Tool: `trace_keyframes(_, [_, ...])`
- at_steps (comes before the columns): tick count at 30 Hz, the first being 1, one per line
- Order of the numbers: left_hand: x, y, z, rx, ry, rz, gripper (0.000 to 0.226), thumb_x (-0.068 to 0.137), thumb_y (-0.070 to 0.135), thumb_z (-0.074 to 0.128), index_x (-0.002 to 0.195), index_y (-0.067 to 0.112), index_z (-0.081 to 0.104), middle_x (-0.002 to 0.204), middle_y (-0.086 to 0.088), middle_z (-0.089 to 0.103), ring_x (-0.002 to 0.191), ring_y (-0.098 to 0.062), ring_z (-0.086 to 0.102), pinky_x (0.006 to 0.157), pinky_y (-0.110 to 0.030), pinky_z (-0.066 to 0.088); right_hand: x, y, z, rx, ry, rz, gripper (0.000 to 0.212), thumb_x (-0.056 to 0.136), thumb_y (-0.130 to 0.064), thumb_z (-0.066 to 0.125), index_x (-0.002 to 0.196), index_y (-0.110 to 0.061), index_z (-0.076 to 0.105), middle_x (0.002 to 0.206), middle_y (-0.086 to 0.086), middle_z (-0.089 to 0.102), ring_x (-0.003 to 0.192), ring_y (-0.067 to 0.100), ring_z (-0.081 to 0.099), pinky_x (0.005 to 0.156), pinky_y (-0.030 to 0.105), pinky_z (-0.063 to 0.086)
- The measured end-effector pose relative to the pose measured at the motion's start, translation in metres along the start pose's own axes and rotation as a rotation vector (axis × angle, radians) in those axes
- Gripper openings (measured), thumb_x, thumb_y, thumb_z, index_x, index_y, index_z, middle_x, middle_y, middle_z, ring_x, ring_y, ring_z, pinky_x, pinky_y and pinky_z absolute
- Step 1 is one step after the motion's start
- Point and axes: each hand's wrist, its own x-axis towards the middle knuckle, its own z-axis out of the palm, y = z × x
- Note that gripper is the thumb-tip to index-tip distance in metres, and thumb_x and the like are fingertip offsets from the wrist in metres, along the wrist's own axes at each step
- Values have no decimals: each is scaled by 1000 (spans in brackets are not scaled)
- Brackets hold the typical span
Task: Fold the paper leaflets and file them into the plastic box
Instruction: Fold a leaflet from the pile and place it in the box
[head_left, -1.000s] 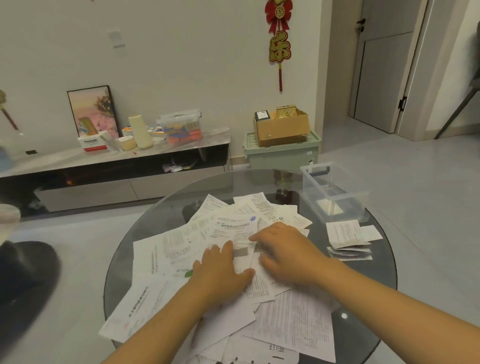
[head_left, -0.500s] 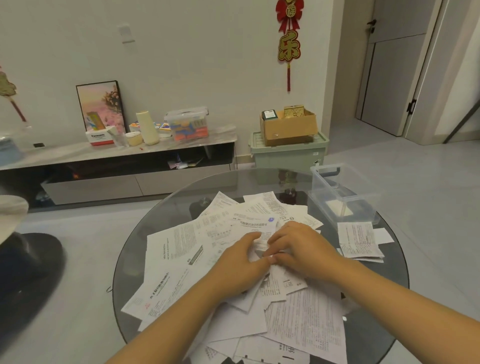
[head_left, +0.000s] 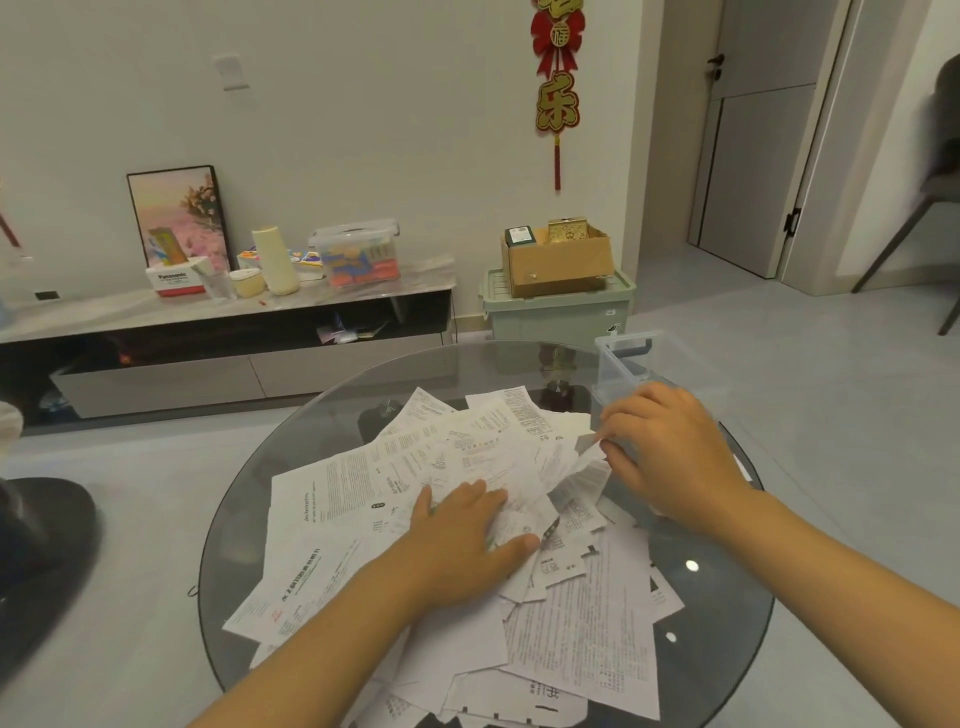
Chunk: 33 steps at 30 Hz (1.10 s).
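Observation:
A loose heap of white printed paper leaflets (head_left: 363, 488) covers the middle of the round glass table (head_left: 322, 415). My left hand (head_left: 462, 540) lies flat on the heap, fingers spread, pressing the sheets down. My right hand (head_left: 670, 457) is at the heap's right edge and pinches the corner of one leaflet (head_left: 584, 467), lifting it off the pile. The clear plastic box (head_left: 623, 358) stands at the table's far right, just behind my right hand, which hides much of it.
Beyond the table stand a low TV cabinet (head_left: 228, 332) with boxes and a framed picture, and a green storage bin (head_left: 561, 312) carrying a cardboard box. A dark chair (head_left: 41, 551) is at the left. A door and chair legs are at the far right.
My right hand has moved right from the middle of the heap, drawing a leaflet up by its corner. My left hand has flattened onto the pile. The view has shifted slightly.

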Motion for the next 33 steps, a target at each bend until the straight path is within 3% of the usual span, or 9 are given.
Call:
trace_keyframes(6, [11, -4, 1, 52, 24, -91, 68, 94, 62, 19, 151, 25, 14, 160, 0, 5, 147, -15, -1, 116, -47, -13, -14, -4, -9, -43, 41, -64, 13, 62, -17, 77, 61, -16, 64, 62, -6, 62, 67, 18, 56, 69, 27, 39])
trace_keyframes(12, [19, 1, -4, 128, 42, -143, 73, 93, 63, 20, 151, 19, 13, 159, -5, 8, 147, -20, 2, 116, -50, -12, -36, -8, -14, -84, 7, -98, 14, 63, -18, 66, 56, -16, 54, 50, -5, 50, 53, 19, 45, 56, 28, 39])
trace_keyframes(16, [16, 11, -11, 36, 25, 35, 84, 87, 63, 46, 151, 29, 3, 160, 3, -3, 146, -13, -8, 117, -44, -12, -52, -5, -18, -42, -61, -153, 18, 72, -28, 45, 63, -21, 59, 57, -10, 54, 60, 13, 47, 63, 20, 33])
trace_keyframes(18, [8, 25, -19, -98, -2, 170, 83, 81, 54, 63, 147, 42, 13, 157, 16, 3, 144, -4, 0, 118, -33, -1, -57, -4, -21, 27, -118, -121, 20, 73, -31, 44, 65, -22, 60, 60, -11, 55, 62, 11, 47, 61, 18, 32])
trace_keyframes(21, [3, 43, -21, -343, -21, 271, 42, 79, 41, 73, 112, 53, 52, 133, 29, 41, 122, 5, 39, 103, -19, 29, -60, -3, -30, 293, -198, 33, 16, 76, -36, 45, 68, -28, 56, 67, -14, 53, 67, 7, 46, 60, 16, 34])
trace_keyframes(24, [1, 52, -18, -480, 18, 237, 6, 84, 38, 67, 79, 35, 68, 86, 16, 65, 80, -4, 57, 77, -21, 43, -58, -5, -34, 612, -267, 295, 15, 84, -31, 58, 70, -34, 52, 74, -13, 57, 73, 6, 53, 63, 19, 45])
trace_keyframes(28, [-2, 51, -13, -560, 11, 167, 21, 89, 31, 62, 71, 26, 70, 66, 10, 64, 60, -4, 53, 65, -20, 44, -57, -9, -30, 838, -308, 519, 14, 85, -20, 66, 93, -26, 56, 71, -5, 60, 63, 7, 58, 62, 23, 53])
trace_keyframes(30, [-1, 51, -9, -522, 23, 145, 17, 90, 29, 61, 83, 18, 72, 78, 1, 70, 65, -10, 59, 70, -24, 49, -58, -10, -25, 755, -397, 546, 35, 84, -21, 67, 113, -30, 48, 79, -7, 59, 65, 5, 57, 68, 24, 53])
trace_keyframes(33, [1, 53, 0, -486, 84, 132, 10, 88, 23, 61, 84, 31, 65, 80, 9, 68, 69, -6, 61, 67, -19, 50, -61, -16, -24, 534, -466, 474, 66, 84, -23, 65, 137, -36, 27, 106, -11, 48, 78, 5, 55, 74, 21, 50])
